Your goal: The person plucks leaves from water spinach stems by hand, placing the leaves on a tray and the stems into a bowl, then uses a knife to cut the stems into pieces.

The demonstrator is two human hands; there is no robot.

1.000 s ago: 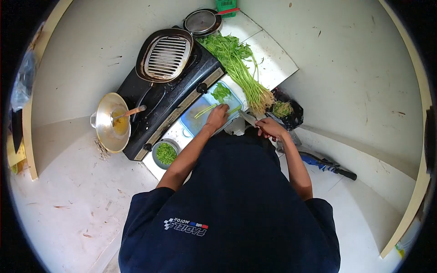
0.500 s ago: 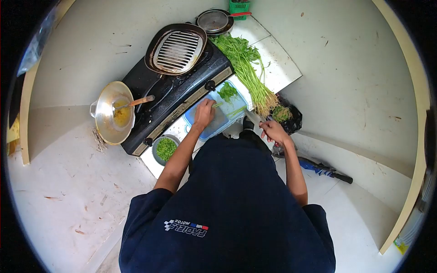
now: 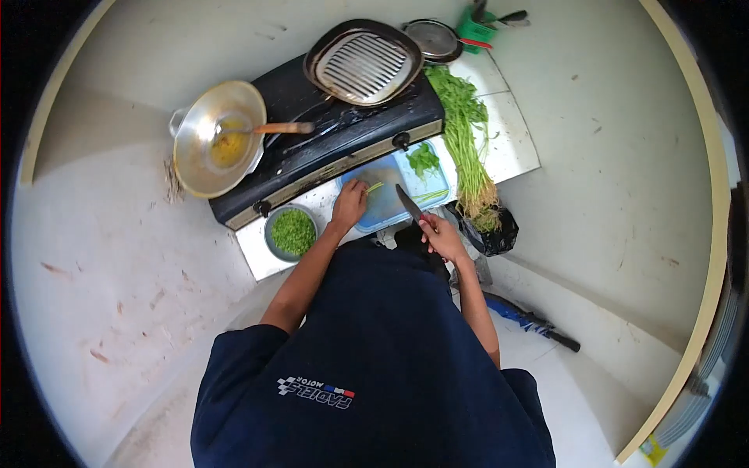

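Observation:
My left hand is closed around a few short green stems, their cut ends poking out on the right. It rests over a blue cutting board. In my right hand is a knife with a red-edged handle, its blade pointing up and left above the board, apart from the stems. Loose green leaves and a few thin stems lie at the board's right side. A grey bowl of chopped greens stands left of my left hand.
A bunch of leafy greens with roots lies right of the black stove. The stove bears a grill pan; a wok with a wooden-handled utensil is at left. A black plastic bag hangs by the counter's right edge.
My right hand has brought the knife leftward from the board's right edge to above the board. My left hand keeps the stems. The whole view has shifted as my head turned.

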